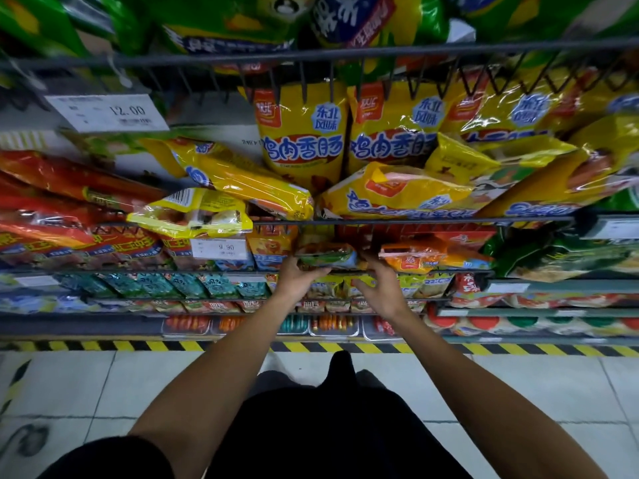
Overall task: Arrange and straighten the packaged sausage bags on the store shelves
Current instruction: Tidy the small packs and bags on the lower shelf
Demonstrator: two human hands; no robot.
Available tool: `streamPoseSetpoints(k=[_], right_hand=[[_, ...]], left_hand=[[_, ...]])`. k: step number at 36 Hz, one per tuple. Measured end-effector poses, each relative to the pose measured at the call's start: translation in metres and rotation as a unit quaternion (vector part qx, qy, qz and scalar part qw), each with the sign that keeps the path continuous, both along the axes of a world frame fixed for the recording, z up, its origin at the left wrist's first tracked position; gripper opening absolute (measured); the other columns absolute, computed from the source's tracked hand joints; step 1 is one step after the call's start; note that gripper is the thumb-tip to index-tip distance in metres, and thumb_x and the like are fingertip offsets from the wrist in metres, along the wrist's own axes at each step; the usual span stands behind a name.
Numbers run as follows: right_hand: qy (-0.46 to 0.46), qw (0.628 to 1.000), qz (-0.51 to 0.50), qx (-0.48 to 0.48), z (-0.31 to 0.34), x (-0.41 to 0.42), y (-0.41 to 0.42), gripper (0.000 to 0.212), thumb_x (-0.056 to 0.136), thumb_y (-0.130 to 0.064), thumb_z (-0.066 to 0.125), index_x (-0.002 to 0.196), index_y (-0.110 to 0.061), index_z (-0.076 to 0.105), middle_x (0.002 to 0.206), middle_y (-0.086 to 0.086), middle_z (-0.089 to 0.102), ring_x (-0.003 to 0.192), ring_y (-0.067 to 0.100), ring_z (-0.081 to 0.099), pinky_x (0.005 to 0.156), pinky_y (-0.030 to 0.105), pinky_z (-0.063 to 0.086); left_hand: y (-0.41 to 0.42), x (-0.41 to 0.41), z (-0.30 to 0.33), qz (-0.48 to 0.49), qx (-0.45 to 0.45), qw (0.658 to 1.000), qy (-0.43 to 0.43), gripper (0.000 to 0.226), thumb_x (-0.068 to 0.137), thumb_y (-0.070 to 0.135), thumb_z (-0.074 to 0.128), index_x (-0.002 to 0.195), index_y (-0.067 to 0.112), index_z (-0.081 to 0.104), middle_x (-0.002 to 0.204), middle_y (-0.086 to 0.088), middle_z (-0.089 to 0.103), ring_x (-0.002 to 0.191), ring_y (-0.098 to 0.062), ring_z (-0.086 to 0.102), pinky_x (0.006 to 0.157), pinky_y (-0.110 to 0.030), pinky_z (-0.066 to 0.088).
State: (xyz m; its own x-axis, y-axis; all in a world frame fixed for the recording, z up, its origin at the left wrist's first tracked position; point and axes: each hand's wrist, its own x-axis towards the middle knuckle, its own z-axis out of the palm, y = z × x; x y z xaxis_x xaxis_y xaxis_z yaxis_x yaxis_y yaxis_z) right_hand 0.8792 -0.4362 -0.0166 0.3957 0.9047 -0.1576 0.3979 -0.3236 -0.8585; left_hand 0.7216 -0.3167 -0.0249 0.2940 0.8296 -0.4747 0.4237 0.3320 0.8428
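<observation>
My left hand [298, 279] grips the lower edge of a small green and blue sausage bag [326, 254] lying at the front of the middle wire shelf [415, 221]. My right hand [380, 288] reaches toward the same shelf just right of that bag, fingers spread and loosely bent, holding nothing. An orange bag [415, 259] lies right of my right hand. On the shelf above, yellow sausage bags stand upright [301, 133] at the back, and others [397, 191] lie tipped forward and askew.
Red sausage bags [69, 188] fill the left of the shelves. A tipped yellow bag [193, 214] overhangs a 9.90 price tag [221, 248]. Green bags [570, 257] sit at right. Lower shelves hold small packs. A yellow-black stripe [311, 346] edges the tiled floor.
</observation>
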Motion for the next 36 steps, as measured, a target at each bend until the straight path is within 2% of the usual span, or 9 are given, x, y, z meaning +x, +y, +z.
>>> streamPoseSetpoints(k=[3,7,10,15,19,23,26,31,36], right_hand=[[0.041,0.999,-0.019,-0.006,0.001,0.001,-0.003,0.063,0.095,-0.006,0.072,0.152,-0.012,0.046,0.151,0.006,0.052,0.138,0.028,0.051,0.113,0.037,0.044],[0.079,0.996,-0.030,0.015,0.003,0.000,-0.015,0.063,0.098,-0.014,0.070,0.154,-0.015,0.043,0.154,0.000,0.049,0.140,0.023,0.049,0.114,0.039,0.044],[0.092,0.994,-0.036,0.041,0.001,-0.006,-0.022,0.062,0.098,-0.014,0.069,0.154,-0.019,0.044,0.153,-0.004,0.050,0.141,0.017,0.048,0.117,0.036,0.042],[0.155,0.984,-0.068,0.051,-0.006,-0.016,-0.028,0.067,0.093,-0.026,0.075,0.152,-0.025,0.043,0.149,-0.016,0.049,0.137,0.004,0.047,0.116,0.031,0.040],[0.271,0.954,-0.108,0.064,-0.010,-0.027,-0.024,0.094,0.079,-0.033,0.082,0.157,-0.023,0.032,0.153,-0.010,0.045,0.139,0.008,0.047,0.110,0.026,0.044],[0.348,0.923,-0.152,0.051,-0.015,-0.040,-0.024,0.117,0.064,-0.036,0.089,0.160,-0.028,0.023,0.125,-0.033,0.048,0.117,-0.004,0.056,0.093,0.020,0.057],[0.353,0.926,-0.126,0.042,-0.019,-0.049,-0.030,0.093,0.064,-0.050,0.093,0.144,-0.037,0.046,0.124,-0.037,0.061,0.118,-0.006,0.060,0.084,0.017,0.058],[0.358,0.931,-0.064,0.031,-0.018,-0.064,-0.029,0.068,0.067,-0.058,0.090,0.122,-0.023,0.071,0.122,-0.001,0.075,0.116,0.020,0.070,0.105,0.048,0.053],[0.298,0.947,-0.105,0.055,-0.003,-0.062,-0.027,0.055,0.065,-0.049,0.092,0.110,-0.023,0.075,0.108,-0.003,0.079,0.102,0.017,0.075,0.091,0.037,0.061]], left_hand=[[-0.005,0.001,0.006,0.048,0.003,0.998,-0.043,0.043,0.081,0.003,0.086,0.113,0.012,0.058,0.118,0.003,0.057,0.119,-0.019,0.053,0.096,-0.020,0.050],[-0.008,-0.009,0.011,0.056,0.056,0.996,-0.051,0.036,0.077,0.004,0.088,0.105,0.007,0.065,0.107,0.008,0.063,0.096,-0.006,0.065,0.104,-0.039,0.055],[-0.010,-0.028,0.015,0.056,0.081,0.992,-0.075,0.039,0.077,0.009,0.090,0.112,0.006,0.073,0.118,-0.006,0.074,0.112,-0.018,0.070,0.104,-0.041,0.056],[-0.026,-0.058,0.028,0.113,0.034,0.982,-0.145,0.029,0.066,0.022,0.094,0.089,0.032,0.080,0.093,0.004,0.081,0.091,-0.021,0.078,0.063,-0.023,0.060],[-0.038,-0.075,0.027,0.152,-0.046,0.963,-0.216,0.053,0.066,0.018,0.089,0.117,0.016,0.074,0.107,-0.009,0.080,0.094,-0.027,0.079,0.069,-0.026,0.062],[-0.053,-0.088,0.021,0.175,-0.112,0.943,-0.261,0.058,0.079,0.020,0.080,0.131,0.001,0.063,0.124,-0.017,0.074,0.106,-0.029,0.075,0.084,-0.034,0.063],[-0.064,-0.095,0.016,0.179,-0.155,0.929,-0.285,0.048,0.086,0.027,0.073,0.128,0.006,0.065,0.124,-0.017,0.073,0.111,-0.031,0.073,0.089,-0.033,0.061],[-0.073,-0.097,0.012,0.203,-0.219,0.899,-0.319,0.047,0.085,0.030,0.070,0.127,0.011,0.062,0.120,-0.006,0.077,0.110,-0.020,0.074,0.082,-0.025,0.061],[-0.070,-0.101,0.009,0.182,-0.260,0.889,-0.330,0.055,0.089,0.031,0.067,0.140,0.012,0.056,0.138,-0.014,0.067,0.132,-0.029,0.061,0.103,-0.035,0.055]])
